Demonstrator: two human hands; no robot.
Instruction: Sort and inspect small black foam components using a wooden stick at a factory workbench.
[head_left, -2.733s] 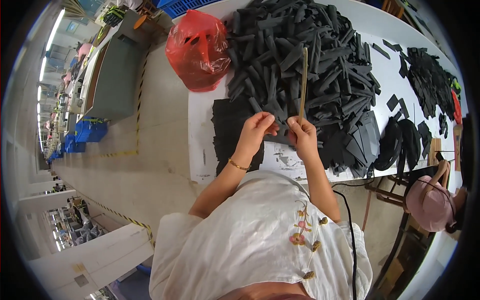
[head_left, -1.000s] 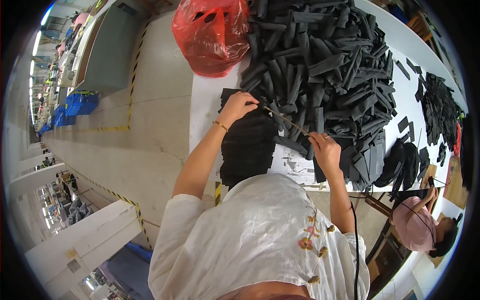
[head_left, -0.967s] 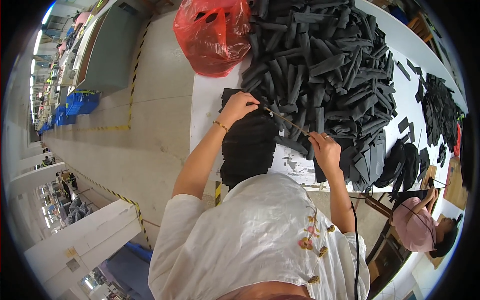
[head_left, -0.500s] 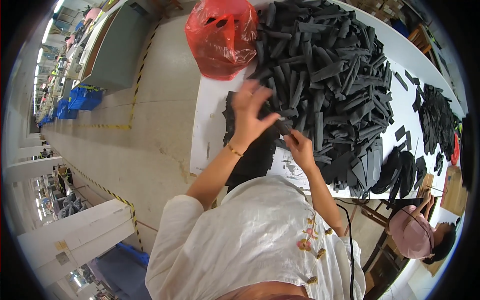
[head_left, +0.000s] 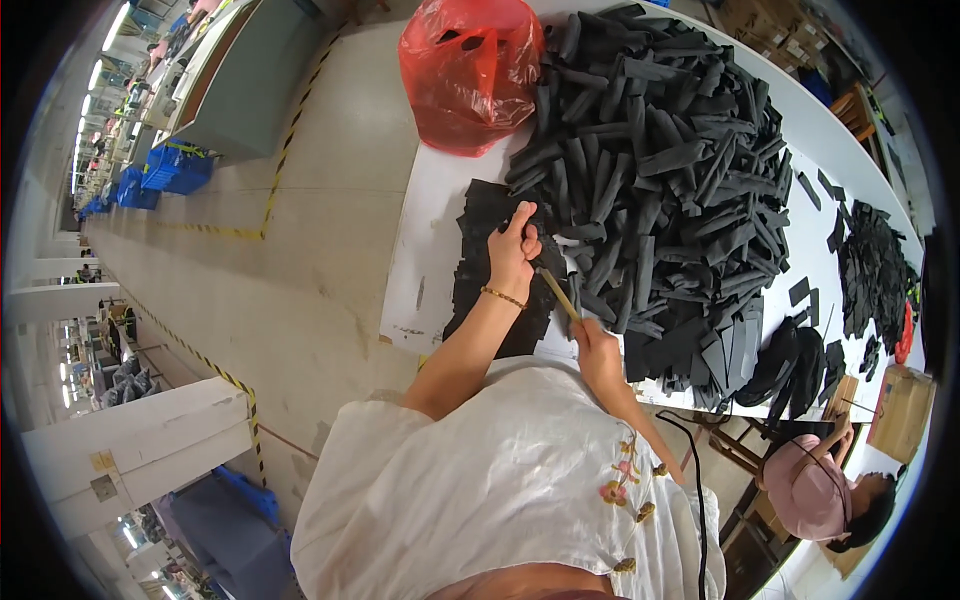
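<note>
My right hand (head_left: pixel 598 352) is closed around the lower end of a thin, light-brown stick (head_left: pixel 559 293), which slants up and left toward my other hand. The fingers of my left hand (head_left: pixel 514 252) are curled together just beyond the stick's tip; what they grip is hidden. Beneath that hand lies a layer of flat black fabric pieces (head_left: pixel 478 285) with uneven edges. To the right rises a big heap of dark grey fabric tubes (head_left: pixel 660 160), some of them close to the stick.
A red plastic bag (head_left: pixel 470 85) stands at the far left of the white table (head_left: pixel 408 270). Flat dark pieces (head_left: pixel 725 345) and black bundles (head_left: pixel 790 365) lie near its front right. A person in pink (head_left: pixel 815 480) sits at the right. A black cable (head_left: pixel 700 480) hangs beside me.
My left hand has gone from blurred, spread fingers to curled ones and come slightly nearer. My right hand has moved nearer too. The stick shows bare where a dark piece was before.
</note>
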